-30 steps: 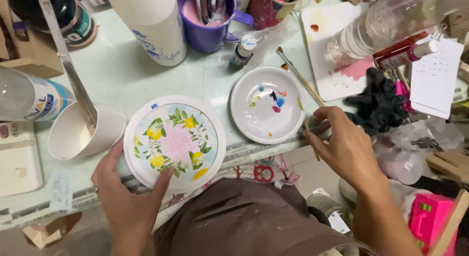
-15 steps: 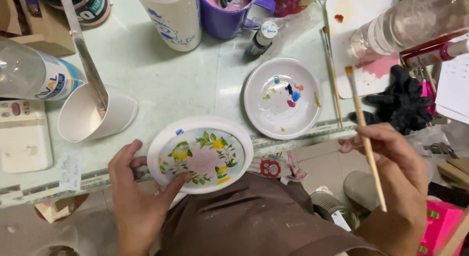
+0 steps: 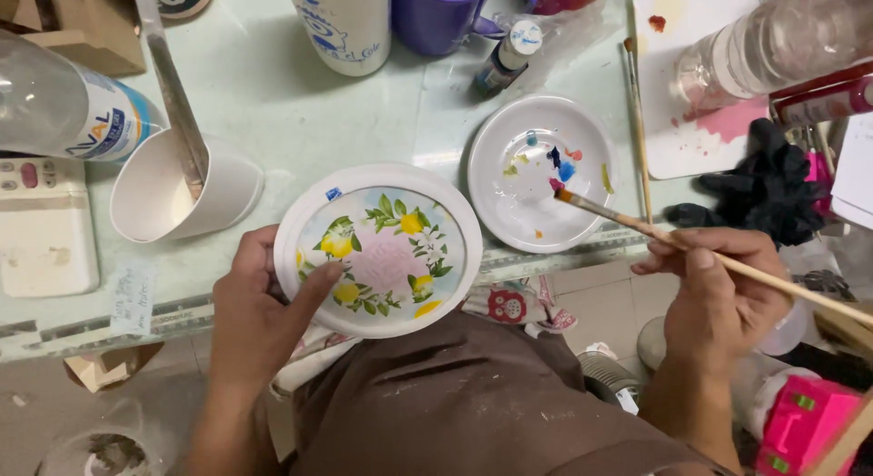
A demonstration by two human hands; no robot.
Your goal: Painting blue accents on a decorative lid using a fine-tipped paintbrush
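We see the left hand (image 3: 259, 317) steadying a painted plate (image 3: 377, 249) at the near edge of the tabletop (image 3: 300, 121), its fingers clasped around the rim, thumb on the face. The right hand (image 3: 718, 299) pinches a paintbrush (image 3: 691, 249), its tip resting on the palette dish (image 3: 541, 171) just beside the plate, among small dabs of colour. We judge the decoration well advanced: lemons, green leaves and a pink centre are in place, while the rim remains mostly white. A white cup (image 3: 182, 194) lies tipped on the left.
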